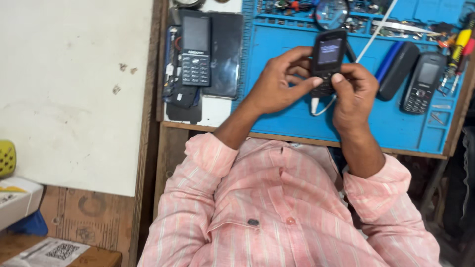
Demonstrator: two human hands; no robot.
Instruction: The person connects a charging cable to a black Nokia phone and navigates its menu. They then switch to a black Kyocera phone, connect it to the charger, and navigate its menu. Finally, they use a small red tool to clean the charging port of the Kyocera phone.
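Held item: small black keypad phone (327, 59), upright, screen lit and facing the camera, raised above the blue work mat (297, 118) near its middle. A white cable (320, 108) hangs from the phone's lower end and loops just above the mat.

Left hand (277, 84): fingers curled round the phone's left side and back, thumb stretched across to the keypad; closed on the phone.

Right hand (354, 91): fingers wrapped round the right side, thumb tip pressed on the keypad close to the left thumb; closed on the phone as well.

Sleeves: pink striped shirt (277, 207), cuffs rolled up the forearms.

On the mat, right of the hands: a dark oblong case with a blue edge (397, 69), lying at a slant; just beside it a second black keypad phone (423, 81), face up, screen dark. Screwdrivers with yellow and red handles (461, 47) at the far right edge. Tweezers (401, 27) and small parts in the mat's upper compartments. A round magnifier (331, 12) above the held phone.

Left of the mat: a third keypad phone (195, 47), face up, resting beside a dark flat panel (226, 52), with loose dark parts (183, 96) below it.

Further left: a white board (74, 89), well apart from the hands. A white box (17, 200) and a printed paper sheet (49, 252) at the lower left corner
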